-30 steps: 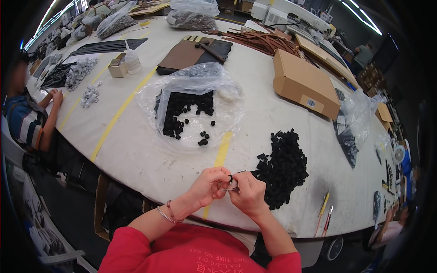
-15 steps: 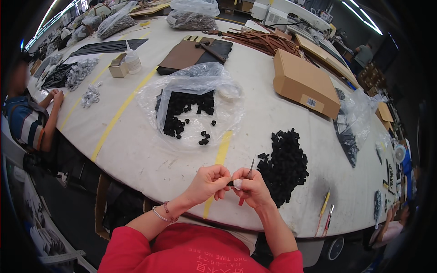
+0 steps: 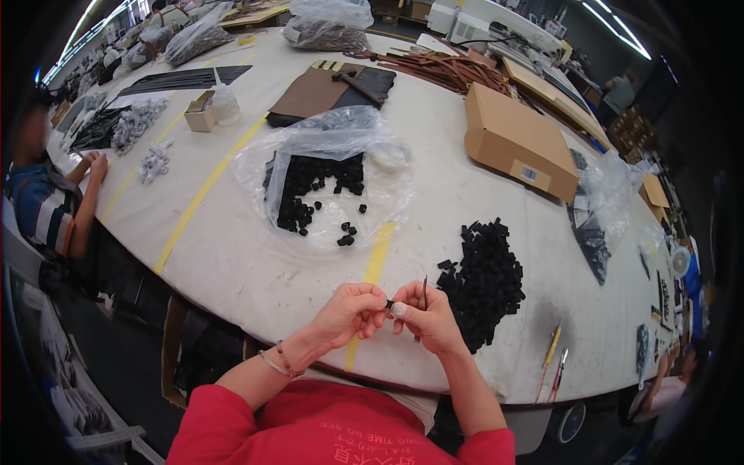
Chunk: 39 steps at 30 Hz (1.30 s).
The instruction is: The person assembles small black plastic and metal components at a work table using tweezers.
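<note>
My left hand (image 3: pixel 347 316) is closed in a pinch on a small black piece (image 3: pixel 389 304), held over the table's near edge. Close against it, my right hand (image 3: pixel 428 319) also meets the piece with its fingertips, and a white wrap covers the thumb tip. A slim pointed tool (image 3: pixel 425 291) is gripped in that same hand, its tip upward; its exact kind is unclear. Just right of my hands lies a heap of short black tubular pieces (image 3: pixel 488 279). Farther off, an open clear plastic bag (image 3: pixel 252 167) holds many small black pieces, some spilling onto its front.
A cardboard box (image 3: pixel 519 143) stands at the right, with brown strips (image 3: pixel 442 70) behind it. A yellow-handled tool (image 3: pixel 553 346) and a red-handled one (image 3: pixel 559 372) lie near the right edge. A hammer (image 3: pixel 360 87) rests on dark sheets. Another person (image 3: pixel 54 194) sits at the left.
My right hand has turned slightly, bringing the tool more upright; its red lower end no longer shows. Both hands still meet at the small black piece.
</note>
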Each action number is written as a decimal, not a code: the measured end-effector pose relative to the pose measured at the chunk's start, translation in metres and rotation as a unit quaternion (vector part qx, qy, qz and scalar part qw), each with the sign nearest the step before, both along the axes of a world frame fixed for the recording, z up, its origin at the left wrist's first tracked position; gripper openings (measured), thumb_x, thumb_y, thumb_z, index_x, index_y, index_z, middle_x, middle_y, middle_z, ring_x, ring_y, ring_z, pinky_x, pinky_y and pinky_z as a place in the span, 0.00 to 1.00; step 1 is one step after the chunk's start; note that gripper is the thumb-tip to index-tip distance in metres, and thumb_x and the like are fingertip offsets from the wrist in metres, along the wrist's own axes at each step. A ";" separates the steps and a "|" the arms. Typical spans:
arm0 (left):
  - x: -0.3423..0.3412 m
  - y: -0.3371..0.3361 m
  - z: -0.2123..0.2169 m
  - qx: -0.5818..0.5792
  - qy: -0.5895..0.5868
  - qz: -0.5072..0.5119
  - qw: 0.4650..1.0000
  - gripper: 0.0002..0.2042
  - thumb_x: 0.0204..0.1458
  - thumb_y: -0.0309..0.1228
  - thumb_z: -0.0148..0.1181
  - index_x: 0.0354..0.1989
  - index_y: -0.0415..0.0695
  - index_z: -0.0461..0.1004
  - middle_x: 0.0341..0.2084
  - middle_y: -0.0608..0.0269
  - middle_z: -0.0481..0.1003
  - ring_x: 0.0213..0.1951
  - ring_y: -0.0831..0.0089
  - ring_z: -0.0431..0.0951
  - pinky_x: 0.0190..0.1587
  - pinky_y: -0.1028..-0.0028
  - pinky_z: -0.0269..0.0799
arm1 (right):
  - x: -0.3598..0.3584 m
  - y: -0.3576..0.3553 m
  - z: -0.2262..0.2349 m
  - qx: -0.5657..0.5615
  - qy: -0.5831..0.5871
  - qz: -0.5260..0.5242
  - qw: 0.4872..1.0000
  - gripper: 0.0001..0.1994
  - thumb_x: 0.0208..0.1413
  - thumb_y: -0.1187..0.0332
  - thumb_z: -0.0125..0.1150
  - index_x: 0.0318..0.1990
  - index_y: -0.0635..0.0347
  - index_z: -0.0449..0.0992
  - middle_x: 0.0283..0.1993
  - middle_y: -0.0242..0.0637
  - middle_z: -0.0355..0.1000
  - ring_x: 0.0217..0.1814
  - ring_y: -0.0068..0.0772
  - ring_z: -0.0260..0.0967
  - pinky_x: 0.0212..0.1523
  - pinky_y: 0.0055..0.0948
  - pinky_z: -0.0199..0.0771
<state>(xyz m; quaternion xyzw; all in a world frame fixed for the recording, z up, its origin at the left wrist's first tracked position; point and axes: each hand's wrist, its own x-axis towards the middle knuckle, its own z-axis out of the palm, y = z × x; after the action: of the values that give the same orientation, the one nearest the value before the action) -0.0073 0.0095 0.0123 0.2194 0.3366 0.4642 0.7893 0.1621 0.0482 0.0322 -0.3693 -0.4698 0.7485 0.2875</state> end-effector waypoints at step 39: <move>0.034 -0.005 -0.008 0.294 0.202 0.250 0.900 0.07 0.47 0.29 0.51 0.23 0.37 0.65 0.13 0.67 0.67 0.15 0.82 0.65 0.18 0.81 0.61 | -0.007 -0.011 -0.008 0.367 -0.249 -0.120 0.888 0.07 0.50 0.71 0.54 0.27 0.67 0.70 0.20 0.31 0.66 0.19 0.18 0.60 0.19 0.18 0.61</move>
<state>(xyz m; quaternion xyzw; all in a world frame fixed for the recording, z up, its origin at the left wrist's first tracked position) 0.0266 0.0046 0.0039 0.4392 0.3806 0.6696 0.4625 0.1547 0.0370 0.0246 -0.4658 -0.7191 0.3655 0.3639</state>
